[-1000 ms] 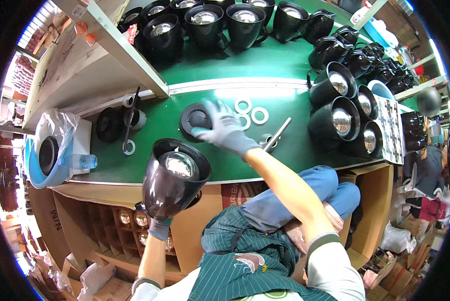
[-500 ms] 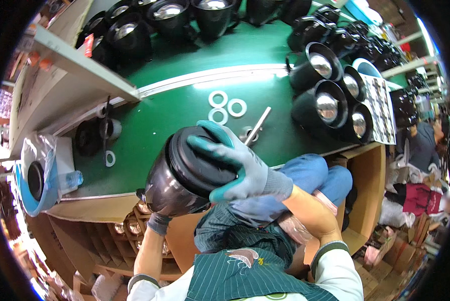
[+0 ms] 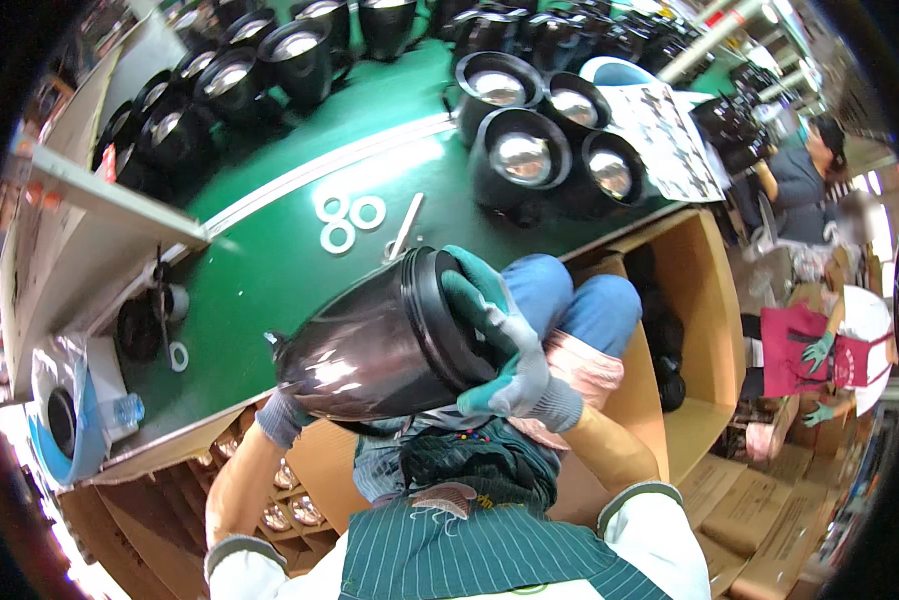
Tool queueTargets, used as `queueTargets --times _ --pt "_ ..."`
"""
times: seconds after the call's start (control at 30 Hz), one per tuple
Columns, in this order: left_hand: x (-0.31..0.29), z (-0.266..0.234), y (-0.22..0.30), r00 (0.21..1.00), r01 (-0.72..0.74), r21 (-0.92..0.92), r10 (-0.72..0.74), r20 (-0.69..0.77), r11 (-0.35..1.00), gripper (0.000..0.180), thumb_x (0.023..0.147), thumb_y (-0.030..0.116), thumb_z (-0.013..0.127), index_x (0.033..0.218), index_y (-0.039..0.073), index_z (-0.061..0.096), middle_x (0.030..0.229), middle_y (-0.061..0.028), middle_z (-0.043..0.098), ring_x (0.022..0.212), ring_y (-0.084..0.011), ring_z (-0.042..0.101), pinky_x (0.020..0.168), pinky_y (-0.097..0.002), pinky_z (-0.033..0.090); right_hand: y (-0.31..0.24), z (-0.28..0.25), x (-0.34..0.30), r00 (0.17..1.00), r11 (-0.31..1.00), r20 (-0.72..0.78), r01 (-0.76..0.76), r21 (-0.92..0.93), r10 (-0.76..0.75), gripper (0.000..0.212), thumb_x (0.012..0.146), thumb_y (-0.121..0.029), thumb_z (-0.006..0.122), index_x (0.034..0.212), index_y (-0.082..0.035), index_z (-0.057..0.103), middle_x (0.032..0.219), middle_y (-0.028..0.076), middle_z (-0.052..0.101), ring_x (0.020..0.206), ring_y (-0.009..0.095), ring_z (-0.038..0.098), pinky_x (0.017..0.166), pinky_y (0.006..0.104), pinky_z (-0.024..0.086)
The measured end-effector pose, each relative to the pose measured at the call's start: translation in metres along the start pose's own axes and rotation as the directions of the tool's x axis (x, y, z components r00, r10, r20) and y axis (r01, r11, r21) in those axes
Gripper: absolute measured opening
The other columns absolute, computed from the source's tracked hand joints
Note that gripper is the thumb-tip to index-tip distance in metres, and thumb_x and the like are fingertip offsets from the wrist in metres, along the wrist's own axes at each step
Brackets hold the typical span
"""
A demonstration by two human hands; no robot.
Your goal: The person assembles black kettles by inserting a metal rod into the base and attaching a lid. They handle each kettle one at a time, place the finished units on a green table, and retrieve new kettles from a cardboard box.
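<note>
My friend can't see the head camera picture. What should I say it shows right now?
A person's gloved left hand and right hand hold a tipped, shiny black pot, the right one gripping its dark round cap. Beyond it, white rings and more black pots sit on a green table.

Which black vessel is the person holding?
The tilted vessel, left hand under its narrow end, right hand at its wide end; the standing vessels on the green table show silvery interiors, this one none.
</note>
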State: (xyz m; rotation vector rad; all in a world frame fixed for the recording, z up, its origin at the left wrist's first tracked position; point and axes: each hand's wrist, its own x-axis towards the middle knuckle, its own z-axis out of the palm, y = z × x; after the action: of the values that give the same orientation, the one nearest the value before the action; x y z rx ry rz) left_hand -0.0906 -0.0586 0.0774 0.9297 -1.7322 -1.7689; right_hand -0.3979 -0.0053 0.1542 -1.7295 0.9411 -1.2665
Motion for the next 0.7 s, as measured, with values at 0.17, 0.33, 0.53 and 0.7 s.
queueTargets --times 0.17,0.33,0.53,0.7 --pt "0.026 0.024 0.087 0.695 -0.363 0.803 0.711 -0.104 0.472 0.036 0.088 0.027 0.076 0.109 -0.002 0.076 0.102 -0.0196 0.077 0.093 -0.0348 0.077 0.086 -0.0413 0.060 0.022 0.005 -0.068 0.824 0.691 -0.227 -0.249 0.679 0.520 0.067 0.104 -0.020 0.060 0.161 0.001 0.031 0.165 0.014 0.035 0.150 0.022 0.038 0.124 0.0328 0.028" --pt "0.052 0.041 0.105 0.864 -0.308 0.639 0.488 -0.122 0.705 0.029 0.082 0.012 0.075 0.108 -0.002 0.076 0.108 -0.0130 0.078 0.097 -0.0259 0.076 0.087 -0.0328 0.059 -0.010 -0.039 -0.121 0.883 0.893 -0.172 -0.405 0.193 0.438 0.083 0.107 -0.035 0.055 0.165 0.003 0.011 0.172 0.022 0.014 0.159 0.030 0.020 0.130 0.0384 0.015" --pt "0.033 0.024 0.009 1.000 -0.005 -0.129 0.002 -0.029 0.992 0.042 0.087 0.023 0.078 0.124 0.004 0.072 0.118 -0.0101 0.075 0.106 -0.0297 0.072 0.097 -0.0438 0.058 -0.025 -0.048 -0.099 0.948 0.989 -0.281 0.141 -0.045 -0.148 0.116 0.086 -0.070 0.067 0.166 -0.001 0.018 0.171 0.026 0.015 0.157 0.044 0.020 0.126 0.0508 0.021" --pt "0.071 0.090 0.166 0.459 -0.732 0.677 0.683 0.568 -0.071 0.031 0.080 0.011 0.076 0.109 0.002 0.078 0.103 -0.0145 0.079 0.094 -0.0305 0.078 0.083 -0.0366 0.063 0.017 -0.052 -0.157 0.842 0.878 -0.297 -0.359 0.317 0.451 0.112 0.091 -0.069 0.063 0.165 0.001 0.018 0.170 0.025 0.022 0.157 0.037 0.025 0.127 0.0455 0.018"
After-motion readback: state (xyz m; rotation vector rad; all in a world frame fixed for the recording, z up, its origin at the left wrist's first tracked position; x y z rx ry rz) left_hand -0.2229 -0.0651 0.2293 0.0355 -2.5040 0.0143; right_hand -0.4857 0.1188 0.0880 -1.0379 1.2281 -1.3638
